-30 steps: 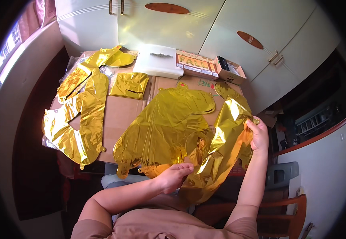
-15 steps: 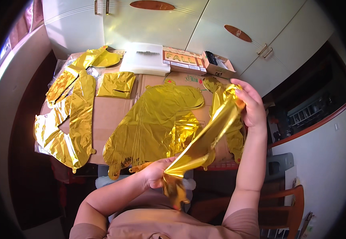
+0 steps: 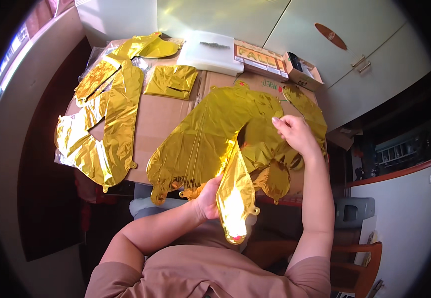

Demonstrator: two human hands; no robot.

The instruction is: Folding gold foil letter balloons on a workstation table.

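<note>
A flat gold foil balloon [image 3: 210, 134] lies across the brown cardboard-covered table [image 3: 158, 119]. Its near end is folded up into a narrow shiny strip [image 3: 234, 198] that stands over the table's front edge. My left hand [image 3: 210, 196] grips the lower part of that strip. My right hand [image 3: 295, 134] pinches the balloon's upper right part, over the table's right side.
More flat gold foil balloons [image 3: 104, 129] lie at the table's left, a folded one [image 3: 172, 81] at the back. A white bag [image 3: 210, 50] and cardboard boxes [image 3: 280, 63] stand at the far edge, before pale cabinet doors [image 3: 334, 44]. A wooden chair [image 3: 359, 263] is at my right.
My right hand has brought the foil's upper end down and leftward onto the balloon. The long raised strip has folded shorter, and my left hand still holds its lower end.
</note>
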